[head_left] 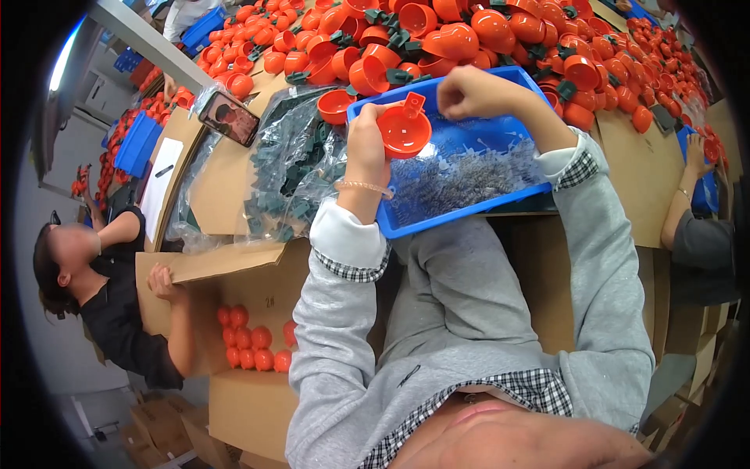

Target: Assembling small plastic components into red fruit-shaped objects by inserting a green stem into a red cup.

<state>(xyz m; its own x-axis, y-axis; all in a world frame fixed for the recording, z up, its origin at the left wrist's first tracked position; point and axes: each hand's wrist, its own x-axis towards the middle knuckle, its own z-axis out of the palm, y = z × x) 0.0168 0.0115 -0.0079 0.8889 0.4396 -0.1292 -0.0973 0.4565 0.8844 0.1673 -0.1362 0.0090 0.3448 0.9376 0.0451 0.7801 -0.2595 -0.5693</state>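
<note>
My left hand (365,152) grips a glossy orange-red plastic cup (406,134) with its hollow side facing up and a small tab at the rim. It is over the left part of a blue plastic tray (461,209). Just right of the cup, my right hand (478,94) hovers above the tray with its fingers curled together. Whatever it may hold is hidden. Inside the tray lie many small metal springs or screws (461,180) and small clear plastic pieces (512,156), too small to tell exactly.
A big heap of orange-red cups (492,31) with dark green clips covers the far table. On the left lie a clear bag of dark green parts (305,164) and a phone (229,117). Below stands a carton with red pieces (254,340). Co-workers (117,297) sit on both sides.
</note>
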